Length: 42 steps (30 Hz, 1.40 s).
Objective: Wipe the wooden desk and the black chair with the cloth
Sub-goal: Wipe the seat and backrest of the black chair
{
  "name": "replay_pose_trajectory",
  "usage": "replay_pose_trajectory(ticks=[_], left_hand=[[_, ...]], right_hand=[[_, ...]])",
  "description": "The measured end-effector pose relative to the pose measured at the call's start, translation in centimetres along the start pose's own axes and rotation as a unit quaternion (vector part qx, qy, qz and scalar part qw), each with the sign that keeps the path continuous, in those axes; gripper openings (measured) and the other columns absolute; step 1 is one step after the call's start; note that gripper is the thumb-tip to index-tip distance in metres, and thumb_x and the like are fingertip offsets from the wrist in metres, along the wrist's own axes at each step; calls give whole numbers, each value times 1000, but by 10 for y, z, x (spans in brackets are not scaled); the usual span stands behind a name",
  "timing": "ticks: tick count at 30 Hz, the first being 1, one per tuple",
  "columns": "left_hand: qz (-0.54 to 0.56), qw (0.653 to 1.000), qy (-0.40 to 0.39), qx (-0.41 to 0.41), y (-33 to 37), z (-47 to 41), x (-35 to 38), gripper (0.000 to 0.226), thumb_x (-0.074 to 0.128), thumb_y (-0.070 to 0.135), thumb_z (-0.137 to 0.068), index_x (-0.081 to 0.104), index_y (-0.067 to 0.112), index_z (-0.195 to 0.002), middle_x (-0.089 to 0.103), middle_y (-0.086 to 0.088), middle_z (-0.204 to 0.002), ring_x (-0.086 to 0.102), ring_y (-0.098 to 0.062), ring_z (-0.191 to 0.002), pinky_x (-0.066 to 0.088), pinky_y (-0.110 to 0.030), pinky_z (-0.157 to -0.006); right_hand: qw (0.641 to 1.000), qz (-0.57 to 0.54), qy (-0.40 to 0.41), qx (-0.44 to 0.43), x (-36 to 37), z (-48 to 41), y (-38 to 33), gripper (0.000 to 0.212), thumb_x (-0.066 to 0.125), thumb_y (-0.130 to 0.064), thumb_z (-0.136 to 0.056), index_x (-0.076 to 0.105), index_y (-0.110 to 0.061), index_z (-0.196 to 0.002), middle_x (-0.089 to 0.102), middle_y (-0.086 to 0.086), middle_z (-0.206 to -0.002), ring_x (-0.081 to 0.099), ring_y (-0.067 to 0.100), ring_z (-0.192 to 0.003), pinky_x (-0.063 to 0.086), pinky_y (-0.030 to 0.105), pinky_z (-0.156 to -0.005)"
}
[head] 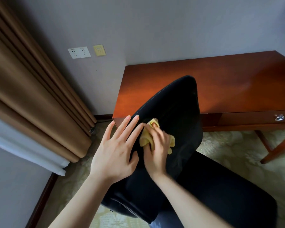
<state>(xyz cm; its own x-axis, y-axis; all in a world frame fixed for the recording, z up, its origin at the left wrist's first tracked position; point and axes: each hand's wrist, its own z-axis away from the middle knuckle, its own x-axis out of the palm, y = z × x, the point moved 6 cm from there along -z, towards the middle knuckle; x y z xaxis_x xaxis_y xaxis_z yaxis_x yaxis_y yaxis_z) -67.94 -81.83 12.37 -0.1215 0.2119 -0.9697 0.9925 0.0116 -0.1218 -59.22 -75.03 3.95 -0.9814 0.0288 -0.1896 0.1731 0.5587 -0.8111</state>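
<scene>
The black chair point(176, 102) stands in front of the wooden desk point(220, 83), its backrest rising toward the desk's left end. My right hand point(156, 148) presses a crumpled yellow cloth point(146, 139) against the inner face of the backrest, fingers closed over it. My left hand point(115, 150) lies flat with fingers spread on the backrest's left edge, holding nothing. The chair's seat point(220, 191) extends to the lower right.
Brown curtains point(31, 96) hang at the left over a white sill. Wall sockets point(79, 52) and a yellow plate point(99, 50) sit on the grey wall. The desk has a drawer with a metal handle point(279, 117) and slanted legs point(276, 152). Patterned carpet covers the floor.
</scene>
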Motion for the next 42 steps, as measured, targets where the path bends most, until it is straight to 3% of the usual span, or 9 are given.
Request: replay_pose_trajectory(ticks=[3, 7, 10, 15, 20, 25, 30, 37, 42], left_hand=[[0, 1000, -17, 0, 1, -1, 0, 75, 40, 37, -74, 35, 20, -147, 21, 0, -157, 14, -19, -146, 18, -50, -116], [-30, 998, -49, 15, 5, 0, 1, 69, 35, 38, -74, 43, 30, -142, 20, -2, -157, 13, -23, -146, 11, -48, -116], [-33, 998, -59, 9, 5, 2, 2, 64, 36, 39, -74, 50, 30, -137, 18, -1, -158, 12, -22, -147, 11, -49, -116], [-25, 999, -47, 0, 7, 6, 1, 80, 49, 32, -71, 30, 26, -149, 17, 0, -158, 13, -22, -146, 15, -50, -117], [-42, 998, -39, -3, 9, 7, 0, 80, 51, 31, -70, 34, 15, -147, 22, -3, -156, 17, -23, -145, 22, -51, -115], [-52, 998, -26, 6, 9, 7, 0, 75, 48, 34, -69, 44, 15, -142, 27, -5, -154, 21, -24, -144, 23, -50, -114], [-40, 999, -19, 9, 7, 4, -1, 73, 47, 34, -69, 47, 17, -140, 30, -5, -153, 22, -24, -144, 22, -50, -114], [-23, 1000, -17, 5, 4, 2, -2, 74, 53, 34, -69, 45, 20, -141, 29, -4, -154, 20, -23, -144, 16, -49, -115], [-29, 999, -25, 9, 2, 0, -2, 77, 51, 36, -68, 43, 21, -143, 25, -4, -156, 16, -22, -145, 14, -48, -116]], right_hand=[[998, 3, -40, -56, -3, 32, -5, 51, 45, -7, -78, 58, -25, -124, 52, -12, -124, 45, 13, -107, 39, 46, -96], [984, 33, -80, -155, -17, 39, -14, 26, 53, -15, -92, 68, -18, -113, 61, -9, -116, 52, 14, -97, 41, 31, -88], [975, 23, -104, -194, -26, 31, -15, 34, 65, -6, -85, 62, -18, -116, 53, -1, -118, 54, 17, -101, 47, 30, -90], [998, -47, -7, -43, -50, -2, -2, 64, 58, 16, -63, 52, -14, -120, 39, 0, -121, 42, -1, -118, 35, 12, -99], [957, -83, 193, 201, -75, -70, 38, 43, 59, 6, -73, 60, -12, -112, 44, -5, -117, 48, 16, -114, 38, 13, -95], [900, -127, 282, 308, -71, -144, 59, 30, 59, -6, -85, 63, -16, -113, 58, 1, -114, 56, 17, -106, 44, 9, -76], [916, 2, 223, 333, -47, -138, 69, 26, 58, -27, -91, 65, -30, -116, 61, -3, -122, 54, 19, -113, 49, 43, -92], [926, -52, 221, 302, -27, -82, 56, 30, 62, -18, -89, 66, -29, -117, 57, -6, -121, 49, 21, -116, 42, 28, -84], [970, -46, 160, 180, -16, -17, 19, 33, 68, 7, -78, 68, -8, -108, 58, 9, -113, 52, 30, -107, 48, 37, -88]])
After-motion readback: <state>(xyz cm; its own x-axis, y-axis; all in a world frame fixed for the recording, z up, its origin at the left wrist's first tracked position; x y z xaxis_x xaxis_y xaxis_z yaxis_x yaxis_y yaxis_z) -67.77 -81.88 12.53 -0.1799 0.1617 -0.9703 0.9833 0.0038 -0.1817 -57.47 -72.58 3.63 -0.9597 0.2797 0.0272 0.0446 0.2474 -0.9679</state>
